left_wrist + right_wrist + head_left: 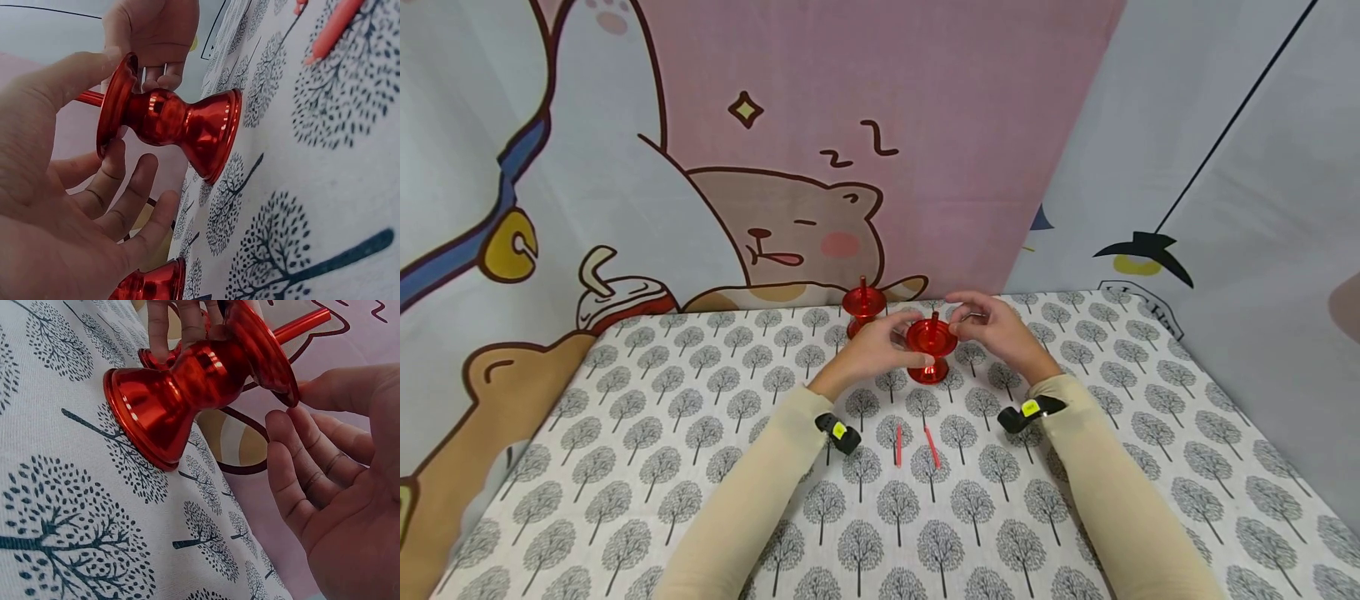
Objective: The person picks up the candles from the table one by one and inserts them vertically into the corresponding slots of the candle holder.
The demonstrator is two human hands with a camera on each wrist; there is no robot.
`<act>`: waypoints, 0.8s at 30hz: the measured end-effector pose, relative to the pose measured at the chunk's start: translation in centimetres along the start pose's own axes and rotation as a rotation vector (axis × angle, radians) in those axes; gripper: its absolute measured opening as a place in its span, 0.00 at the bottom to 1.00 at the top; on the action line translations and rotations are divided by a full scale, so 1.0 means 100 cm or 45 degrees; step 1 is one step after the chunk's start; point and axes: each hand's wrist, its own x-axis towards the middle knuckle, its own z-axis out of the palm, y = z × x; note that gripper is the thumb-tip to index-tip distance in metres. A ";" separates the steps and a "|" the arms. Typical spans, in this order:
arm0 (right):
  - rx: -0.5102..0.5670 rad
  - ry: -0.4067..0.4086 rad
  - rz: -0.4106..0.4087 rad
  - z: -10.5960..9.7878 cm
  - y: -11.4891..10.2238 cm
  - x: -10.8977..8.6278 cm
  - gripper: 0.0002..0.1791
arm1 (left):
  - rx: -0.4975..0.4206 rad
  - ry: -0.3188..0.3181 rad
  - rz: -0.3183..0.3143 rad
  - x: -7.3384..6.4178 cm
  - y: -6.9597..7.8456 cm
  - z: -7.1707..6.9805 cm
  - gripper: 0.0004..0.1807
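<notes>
A shiny red candle holder [928, 372] stands on the tree-print cloth, with a flared base, a dished top and a thin upright rod in its middle. My left hand [872, 348] holds its dish from the left, thumb on the near side and fingers at the opposite rim. From the right, my right hand [995, 330] pinches the rim between thumb and fingertip. In the right wrist view, the other fingers of that hand [334, 469] lie loosely bent below the dish, off the stem.
A second red candle holder [863, 303] stands behind my left hand, close to the back edge. Two thin red sticks [898, 447] lie on the cloth [820, 533] nearer to me. A cartoon-printed curtain [970, 150] hangs right behind the table.
</notes>
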 end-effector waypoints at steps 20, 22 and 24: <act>-0.029 -0.058 -0.011 0.000 0.001 0.001 0.25 | 0.017 -0.035 -0.008 -0.001 0.001 0.000 0.43; -0.043 -0.057 -0.010 0.001 0.001 0.001 0.24 | 0.010 -0.041 -0.009 -0.001 0.001 0.000 0.44; -0.052 -0.057 -0.009 0.001 0.001 0.001 0.23 | 0.005 -0.047 -0.006 -0.001 0.001 -0.001 0.44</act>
